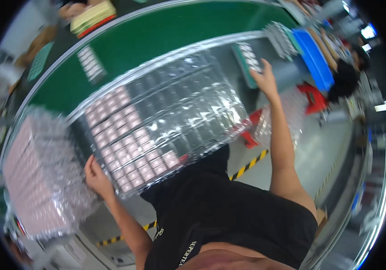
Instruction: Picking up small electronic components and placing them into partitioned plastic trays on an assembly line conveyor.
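A large clear plastic tray [193,105] with rows of compartments lies slanted before me. Small shiny pink square pieces [123,135] fill its left part; the compartments to the right hold none. My left hand [97,177] is at the tray's lower left edge, fingers loosely extended; whether it presses on the rim is unclear. Over at the right, my right hand [265,80] has thumb and fingers apart at a narrow green tray [245,72] with a row of small silvery-white pieces [249,56]. Nothing shows in that hand, though its fingertips are blurred.
A tall stack of clear trays with pink pieces [40,175] stands at the left. Beyond the metal rail, a green conveyor belt [143,38] carries another strip of pieces [90,64]. Tilted trays [283,40], a blue bin [312,58] and a red stool [312,99] are right. Other people work nearby.
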{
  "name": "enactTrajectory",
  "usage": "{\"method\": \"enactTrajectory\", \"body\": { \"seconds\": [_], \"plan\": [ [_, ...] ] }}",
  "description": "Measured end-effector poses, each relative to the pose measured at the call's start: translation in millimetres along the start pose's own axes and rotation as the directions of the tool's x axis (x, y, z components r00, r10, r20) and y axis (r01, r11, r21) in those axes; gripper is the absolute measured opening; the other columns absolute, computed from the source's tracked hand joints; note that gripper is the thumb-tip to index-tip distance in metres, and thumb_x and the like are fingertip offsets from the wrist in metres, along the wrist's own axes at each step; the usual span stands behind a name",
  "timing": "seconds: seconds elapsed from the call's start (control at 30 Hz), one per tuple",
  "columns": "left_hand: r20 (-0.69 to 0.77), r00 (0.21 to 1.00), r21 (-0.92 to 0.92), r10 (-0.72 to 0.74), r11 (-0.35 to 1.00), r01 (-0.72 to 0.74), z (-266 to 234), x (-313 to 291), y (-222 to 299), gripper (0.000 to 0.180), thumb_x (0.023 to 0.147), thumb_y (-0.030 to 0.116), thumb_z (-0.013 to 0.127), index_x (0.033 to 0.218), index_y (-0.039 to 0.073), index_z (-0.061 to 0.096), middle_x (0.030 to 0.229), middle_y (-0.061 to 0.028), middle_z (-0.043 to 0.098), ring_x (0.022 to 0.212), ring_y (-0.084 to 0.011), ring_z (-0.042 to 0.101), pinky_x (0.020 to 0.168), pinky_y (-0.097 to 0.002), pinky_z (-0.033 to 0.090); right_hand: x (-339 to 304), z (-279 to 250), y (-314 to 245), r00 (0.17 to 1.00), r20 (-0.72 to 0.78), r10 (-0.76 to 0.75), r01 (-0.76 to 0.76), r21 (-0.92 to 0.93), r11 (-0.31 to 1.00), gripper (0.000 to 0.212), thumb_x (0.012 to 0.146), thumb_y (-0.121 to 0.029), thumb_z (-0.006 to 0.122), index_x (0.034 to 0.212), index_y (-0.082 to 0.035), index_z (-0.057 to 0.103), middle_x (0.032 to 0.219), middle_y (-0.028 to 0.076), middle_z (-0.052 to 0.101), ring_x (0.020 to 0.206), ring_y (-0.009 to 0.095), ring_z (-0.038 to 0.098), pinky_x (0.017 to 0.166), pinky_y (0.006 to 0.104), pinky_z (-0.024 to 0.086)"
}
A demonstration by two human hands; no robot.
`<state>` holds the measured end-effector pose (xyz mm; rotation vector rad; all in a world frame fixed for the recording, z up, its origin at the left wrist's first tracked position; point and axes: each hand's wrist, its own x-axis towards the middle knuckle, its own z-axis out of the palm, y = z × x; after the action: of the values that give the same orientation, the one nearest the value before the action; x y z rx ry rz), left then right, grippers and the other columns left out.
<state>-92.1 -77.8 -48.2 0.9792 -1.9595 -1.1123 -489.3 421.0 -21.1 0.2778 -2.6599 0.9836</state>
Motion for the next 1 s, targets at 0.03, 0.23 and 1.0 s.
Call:
{"method": "enactTrajectory", "body": {
  "seconds": [0.03, 0.23, 1.0],
  "plan": [
    [0.006, 1.0, 0.031, -0.01, 0.999, 0.01, -3, 0, -2, 0.024, 0.099, 0.008, 0.053, 0.116, -0.004, 0.065, 0.106, -0.0123, 0.069, 0.094, -0.0164, 0.064, 0.084, -0.0272, 0.049, 1, 2, -6, 0.991, 0.074, 0.113, -0.117, 0.061, 0.991, 0.078, 0.082, -0.042, 0.074, 0.142, -0.004, 0.041, 0.121, 0.027, 0.062, 0.104, 0.032, 0.066, 0.086, 0.0399, 0.052],
    [0.042, 0.999, 0.0, 0.014, 1.0, -0.014, 9, 5, 7, 0.029, 0.1, 0.013, 0.052, 0.118, -0.007, 0.062, 0.107, -0.0149, 0.069, 0.094, -0.0188, 0.064, 0.086, -0.0289, 0.049, 17, -26, 28, 0.923, 0.266, 0.278, -0.367, 0.394, 0.843, 0.037, 0.098, -0.024, 0.057, 0.126, 0.001, 0.061, 0.111, 0.01, 0.066, 0.092, 0.014, 0.063, 0.077, 0.028, 0.051],
    [0.038, 0.998, 0.084, 0.042, 0.995, -0.045, 7, 4, 1, 0.029, 0.1, 0.014, 0.05, 0.114, -0.007, 0.065, 0.109, -0.0154, 0.068, 0.097, -0.0209, 0.063, 0.088, -0.0312, 0.048, 74, -32, 52, 0.872, 0.245, 0.423, -0.409, -0.107, 0.906, 0.027, 0.085, -0.021, 0.061, 0.1, 0.0, 0.072, 0.079, 0.01, 0.069, 0.073, 0.019, 0.068, 0.066, 0.0343, 0.057]
  ]
}}
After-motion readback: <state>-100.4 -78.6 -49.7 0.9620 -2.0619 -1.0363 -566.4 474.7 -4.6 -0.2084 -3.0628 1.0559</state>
